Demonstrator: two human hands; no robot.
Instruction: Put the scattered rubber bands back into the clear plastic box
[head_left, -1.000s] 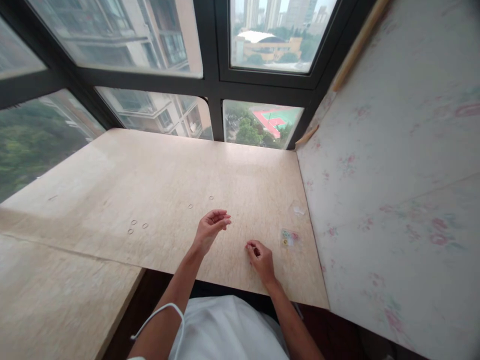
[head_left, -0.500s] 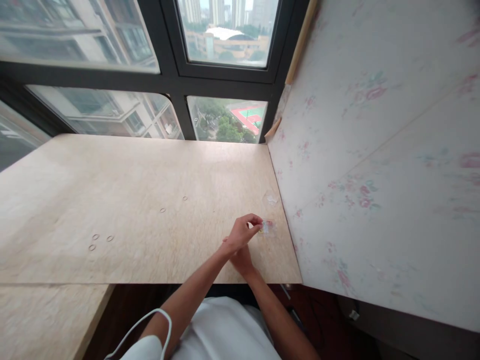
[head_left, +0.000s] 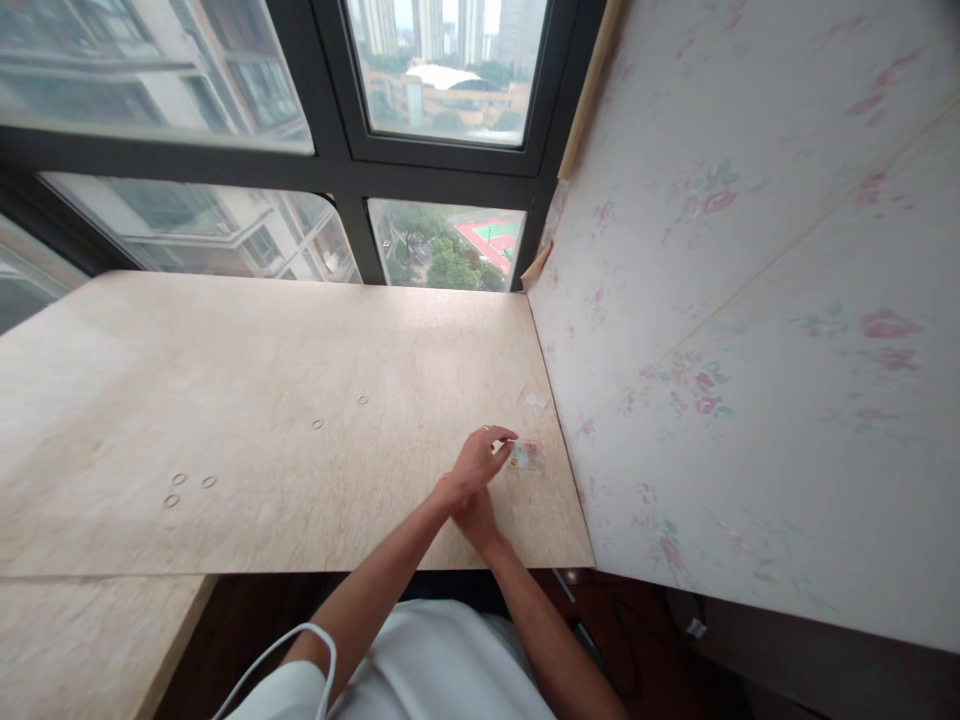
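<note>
My left hand (head_left: 481,460) is stretched across my right arm, thumb and forefinger drawn together at the left edge of a small clear plastic packet (head_left: 529,457). The packet lies on the pale stone-look counter (head_left: 420,350) and shows bits of pink, blue and yellow. A small pale spot shows on a finger of this hand; what it is I cannot make out. Beneath the left wrist is my right hand (head_left: 474,515), low over the counter, its fingers mostly hidden by that wrist. Another crumpled clear plastic piece (head_left: 534,399) lies just beyond the packet.
Several thin rings lie spread on the counter: a near-left group with one ring (head_left: 209,482), and further in a ring (head_left: 317,424) and another ring (head_left: 364,400). A flowered wall (head_left: 675,330) bounds the right side. Dark window frames (head_left: 442,175) stand behind.
The whole view has shifted slightly, so things sit a little further left. My left fingertips have drawn back slightly at the packet's edge; the packet and rings stay in place.
</note>
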